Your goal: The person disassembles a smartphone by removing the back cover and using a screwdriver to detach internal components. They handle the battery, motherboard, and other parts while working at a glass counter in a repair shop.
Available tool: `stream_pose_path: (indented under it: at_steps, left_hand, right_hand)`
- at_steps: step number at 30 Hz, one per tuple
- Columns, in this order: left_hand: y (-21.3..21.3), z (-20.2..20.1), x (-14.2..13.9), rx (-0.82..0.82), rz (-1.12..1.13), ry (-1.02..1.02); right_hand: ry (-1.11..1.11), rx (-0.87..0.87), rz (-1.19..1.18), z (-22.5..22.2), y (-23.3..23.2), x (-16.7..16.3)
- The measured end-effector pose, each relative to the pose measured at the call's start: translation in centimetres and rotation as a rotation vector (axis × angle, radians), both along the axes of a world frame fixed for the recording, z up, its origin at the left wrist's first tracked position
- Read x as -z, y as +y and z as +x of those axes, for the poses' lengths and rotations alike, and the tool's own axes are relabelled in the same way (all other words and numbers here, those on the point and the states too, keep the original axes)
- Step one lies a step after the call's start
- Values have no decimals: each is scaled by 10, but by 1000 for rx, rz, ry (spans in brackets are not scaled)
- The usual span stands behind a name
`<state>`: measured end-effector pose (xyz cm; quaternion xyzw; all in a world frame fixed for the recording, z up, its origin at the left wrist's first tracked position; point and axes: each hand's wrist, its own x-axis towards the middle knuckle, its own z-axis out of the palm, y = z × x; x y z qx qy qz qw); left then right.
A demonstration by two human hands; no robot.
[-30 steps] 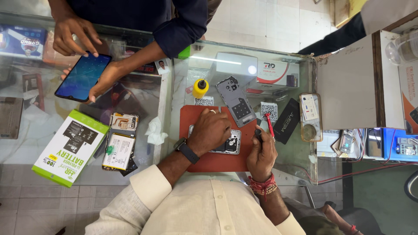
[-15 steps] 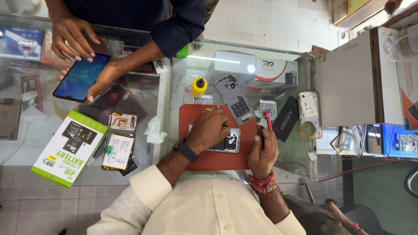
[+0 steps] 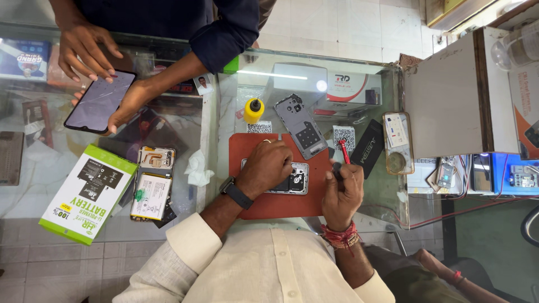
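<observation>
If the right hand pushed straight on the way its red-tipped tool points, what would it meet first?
The right hand aims the red-tipped tool up and away from the body. First in that line is probably the small square printed card, just beyond the tip; height above it is unclear.

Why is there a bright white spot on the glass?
Head view: a ceiling light reflects as a bright streak and dot on the clear glass counter, washing out the white box beneath; the hands and the opened phone on the red mat stay sharp.

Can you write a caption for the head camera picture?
Left hand steadies an opened phone on a red mat; right hand holds a red-tipped tool.
</observation>
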<state>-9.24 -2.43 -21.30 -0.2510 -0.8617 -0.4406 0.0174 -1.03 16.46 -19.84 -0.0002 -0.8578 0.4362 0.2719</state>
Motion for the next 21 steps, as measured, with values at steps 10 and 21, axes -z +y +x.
stream_pose_path:
  at_steps: [10,21]
  left_hand:
    - [-43,11,-29,-272,105,124]
    - [-63,36,-44,-17,-167,121]
  right_hand:
    - [-2,-263,-258,-10,-12,12]
    - [101,-365,-11,-22,-19,13]
